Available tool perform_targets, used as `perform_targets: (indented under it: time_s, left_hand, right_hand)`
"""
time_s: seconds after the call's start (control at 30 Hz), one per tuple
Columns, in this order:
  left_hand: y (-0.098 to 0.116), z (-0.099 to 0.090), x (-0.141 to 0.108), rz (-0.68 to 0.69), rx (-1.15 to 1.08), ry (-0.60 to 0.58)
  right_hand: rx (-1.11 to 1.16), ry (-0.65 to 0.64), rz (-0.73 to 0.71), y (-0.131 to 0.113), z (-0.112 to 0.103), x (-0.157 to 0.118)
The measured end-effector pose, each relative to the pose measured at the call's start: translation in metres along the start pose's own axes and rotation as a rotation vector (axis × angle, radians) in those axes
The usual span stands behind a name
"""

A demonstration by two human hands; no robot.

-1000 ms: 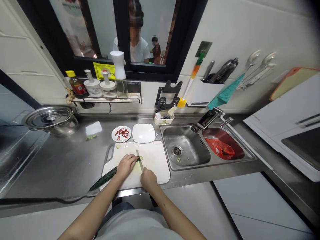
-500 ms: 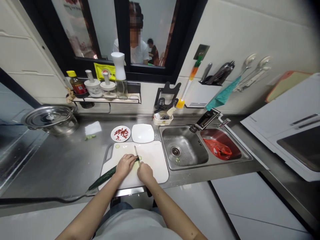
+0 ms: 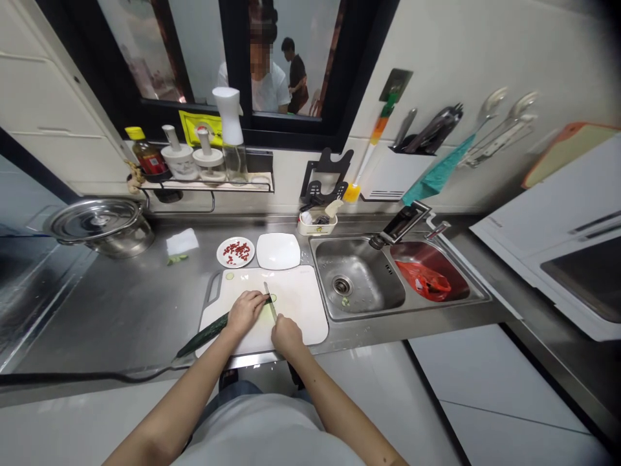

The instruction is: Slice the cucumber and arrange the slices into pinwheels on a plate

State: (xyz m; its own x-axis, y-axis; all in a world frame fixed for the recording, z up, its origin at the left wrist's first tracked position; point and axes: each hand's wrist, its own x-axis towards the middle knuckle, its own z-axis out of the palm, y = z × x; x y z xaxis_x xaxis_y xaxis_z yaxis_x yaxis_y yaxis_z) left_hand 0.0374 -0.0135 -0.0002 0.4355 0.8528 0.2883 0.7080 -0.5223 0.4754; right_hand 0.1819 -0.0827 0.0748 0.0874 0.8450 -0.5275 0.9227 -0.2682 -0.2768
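A long dark green cucumber (image 3: 204,335) lies slantwise across the white cutting board (image 3: 305,314), its far-left end over the board's edge. My left hand (image 3: 245,312) is closed over the cucumber near its cut end, fingers bent by the blade. My right hand (image 3: 287,335) grips a knife, whose blade (image 3: 270,303) stands across the cucumber, pointing away from me. Just right of the blade shows a pale round cucumber slice (image 3: 273,298). Another slice (image 3: 229,276) lies at the board's upper left corner. The knife handle is hidden in my fist.
Behind the board sit a plate of chopped red pieces (image 3: 228,261) and a white square plate (image 3: 278,251). A double sink (image 3: 359,315) is on the right, holding a red bag (image 3: 424,280). A lidded steel pot (image 3: 123,241) stands left. Two people are visible through the window.
My right hand and the knife have shifted slightly right and toward me. My left hand stays on the cucumber. The view has tilted a little, and the farther person behind the window stands higher.
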Motion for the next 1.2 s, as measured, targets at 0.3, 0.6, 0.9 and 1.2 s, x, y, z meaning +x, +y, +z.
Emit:
perform_targets:
  time_s: [0.3,0.6,0.9,1.2]
  left_hand:
    - [-0.001,0.002,0.000,0.009,0.023,-0.005]
    - [0.003,-0.002,0.002,-0.062,-0.006,-0.044]
    - [0.022,-0.009,0.014,-0.178,0.108,-0.151]
    - [0.036,-0.002,0.030,-0.166,0.189,-0.184]
  right_hand:
    - [-0.026,-0.018,-0.010,0.021,0.013,-0.023]
    - [0.011,-0.019,-0.034,0.038,0.018,-0.037]
    - [0.090,0.053,0.036,0.057,0.001,-0.038]
    - [0.080,0.049,0.084,0.058,0.003,-0.031]
